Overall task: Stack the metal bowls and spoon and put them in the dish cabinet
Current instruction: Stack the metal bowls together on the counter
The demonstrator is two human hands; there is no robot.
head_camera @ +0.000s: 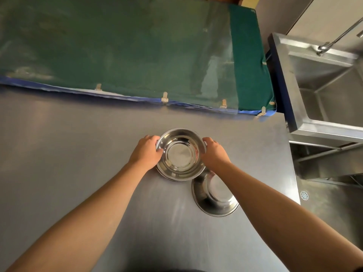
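A shiny metal bowl (179, 154) sits nested on at least one other bowl, whose rim shows beneath it, on the steel table (78, 154). My left hand (146, 151) grips its left rim and my right hand (213, 152) grips its right rim. A second single metal bowl (216, 195) rests upright on the table just nearer and to the right, partly under my right forearm. No spoon is visible.
A green cloth-covered surface (117, 46) under a clear sheet borders the table's far edge. A steel sink (324, 85) with a tap stands to the right, beyond the table's right edge. A floor drain (304, 195) lies below.
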